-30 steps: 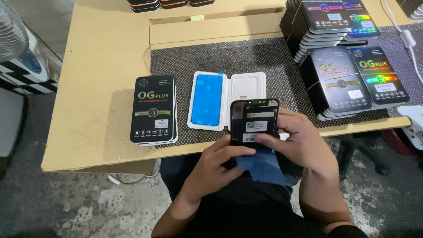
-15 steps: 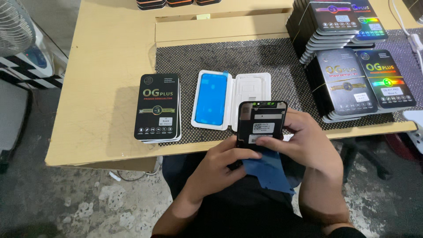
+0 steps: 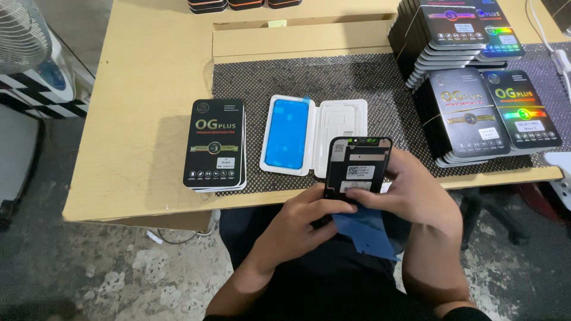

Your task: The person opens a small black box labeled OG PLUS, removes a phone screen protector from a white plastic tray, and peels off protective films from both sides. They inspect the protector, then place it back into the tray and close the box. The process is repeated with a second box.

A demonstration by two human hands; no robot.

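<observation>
Head view: the phone screen panel (image 3: 357, 169), back side up, sits just in front of the open white tray (image 3: 315, 141). The left hand (image 3: 299, 224) grips its lower edge; the right hand (image 3: 410, 191) pinches what seems a blue film (image 3: 366, 230) beneath. A black box stack (image 3: 215, 144) lies left of the tray.

Two bare hands, left hand (image 3: 297, 229) and right hand (image 3: 416, 199), no gloves, no rings, no watch or wristband visible. Both forearms bare up to the lower picture edge. Fingers (image 3: 333, 208) with short, unpainted nails. At the bottom right corner a strip of dark sleeve (image 3: 467, 313) shows on the right arm, black or near black. Dark clothing (image 3: 333, 279) covers the lap and torsó below the hands, plain, no print or markings visible.
</observation>
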